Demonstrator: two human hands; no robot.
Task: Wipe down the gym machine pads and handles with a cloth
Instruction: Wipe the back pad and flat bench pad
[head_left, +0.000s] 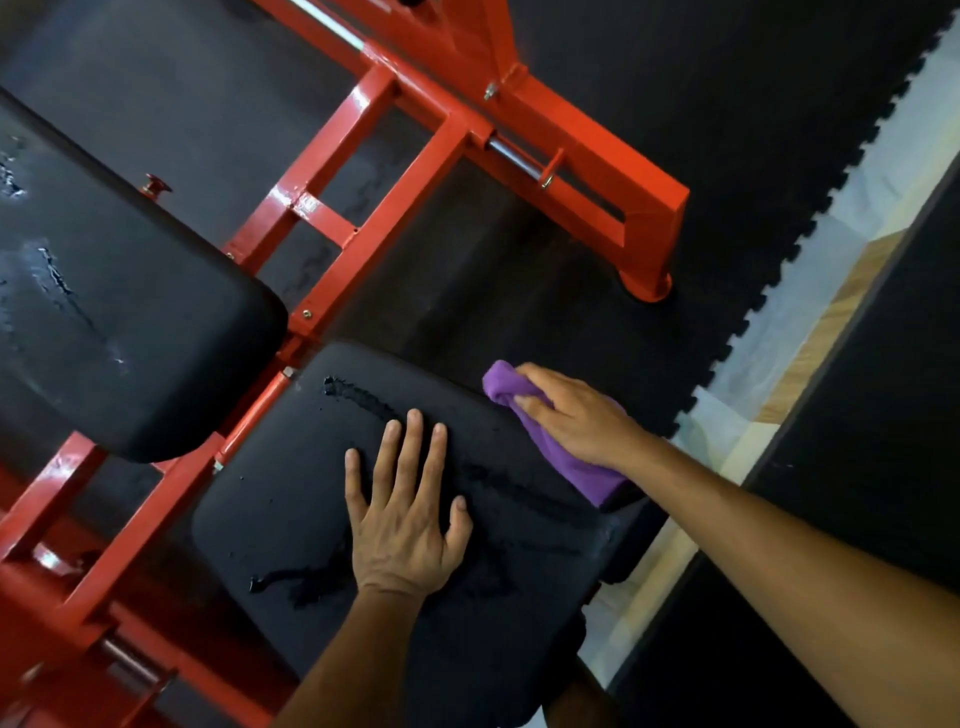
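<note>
The floor (753, 130) is covered in black rubber matting with interlocking toothed edges; a pale tiled strip (810, 291) runs diagonally along its right side.

The machine frame (415, 171) is red-painted square steel tubing, glossy, with bolted joints, a chrome rod (511, 156) and a round foot (647, 286) resting on the matting.

The back pad (119, 291) is a large black upholstered cushion with rounded corners at the left of the view. Its surface shows cracked, worn patches and pale scuff marks.

The seat pad (291, 499) is a smaller black cushion in the lower centre, just beside the back pad and mounted on the frame. Its covering is matte, with several dark torn or peeled streaks running across the top face and near the front edge.

The left hand (405, 519) lies flat on the seat pad, palm down, fingers straight and slightly spread. It holds nothing.

The right hand (571, 415) rests at the far right edge of the seat pad with its fingers curled over the cloth (571, 462), pressing it onto the pad.

The cloth is purple, soft and bunched. One folded end projects beyond the fingertips; the remainder passes beneath the palm and wrist and drapes over the right edge of the pad.
</note>
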